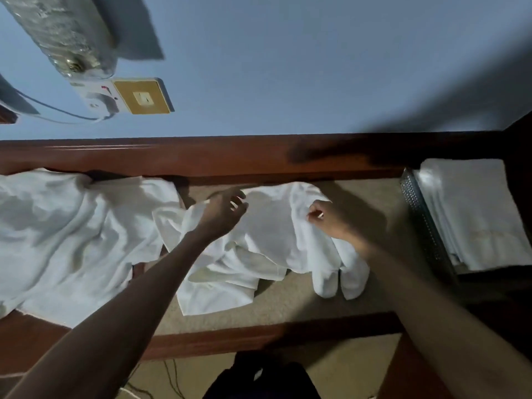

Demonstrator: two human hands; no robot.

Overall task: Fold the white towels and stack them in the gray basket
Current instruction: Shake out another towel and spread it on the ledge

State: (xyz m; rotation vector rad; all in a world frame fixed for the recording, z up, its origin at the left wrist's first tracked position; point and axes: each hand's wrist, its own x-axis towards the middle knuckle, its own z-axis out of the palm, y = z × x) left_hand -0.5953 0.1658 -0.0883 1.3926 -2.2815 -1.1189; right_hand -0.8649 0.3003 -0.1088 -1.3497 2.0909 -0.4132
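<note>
A crumpled white towel (267, 234) lies in the middle of the beige table top (374, 214). My right hand (331, 220) pinches a fold of it at its upper right part. My left hand (223, 211) hovers over its upper left part with fingers spread and relaxed, holding nothing. A pile of unfolded white towels (66, 234) covers the left of the table. At the right edge stands the gray perforated basket (423, 223) with folded white towels (478, 208) stacked in it.
A dark wooden rail (201, 156) runs along the table's far side against a blue wall. A gold wall switch (144, 96) and a white socket with a cable sit upper left. A dark object (264, 378) and cables lie on the floor below.
</note>
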